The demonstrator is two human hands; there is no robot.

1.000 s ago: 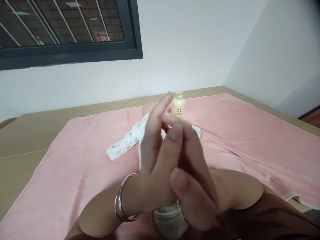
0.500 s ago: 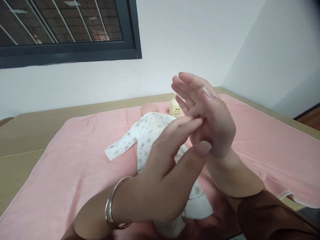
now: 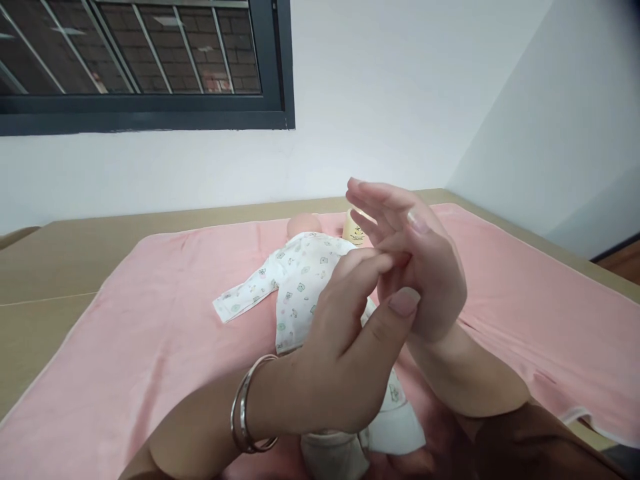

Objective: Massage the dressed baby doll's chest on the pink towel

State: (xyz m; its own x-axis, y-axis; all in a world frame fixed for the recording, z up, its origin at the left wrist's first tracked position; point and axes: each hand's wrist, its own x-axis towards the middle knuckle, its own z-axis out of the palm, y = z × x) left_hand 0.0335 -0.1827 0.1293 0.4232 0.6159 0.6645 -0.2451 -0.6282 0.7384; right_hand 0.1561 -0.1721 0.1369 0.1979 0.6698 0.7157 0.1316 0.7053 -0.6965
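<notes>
My left hand (image 3: 357, 347), with silver bangles at the wrist, rests its fingertips against the palm of my right hand (image 3: 420, 267). Its thumb stands apart from its fingers. My right hand is raised, palm turned to the left and fingers stretched out. No object shows in either hand. Behind and below them lies a doll (image 3: 304, 223) in a white printed top (image 3: 307, 280), one sleeve spread to the left. My hands and forearms hide part of the doll. A pale yellow bottle (image 3: 353, 230) stands beyond its head, partly covered by my right fingers.
A pink blanket (image 3: 200, 280) with a pale edge lies under the doll on a wooden surface (image 3: 60, 257). Behind it rises a white wall (image 3: 375, 87), with a dark-framed barred window (image 3: 280, 67) at the upper left.
The whole view has shifted, so the window, doll and bottle sit slightly lower and further right. My right fingers are lower in the picture, and my left fingers are more bent against the palm.
</notes>
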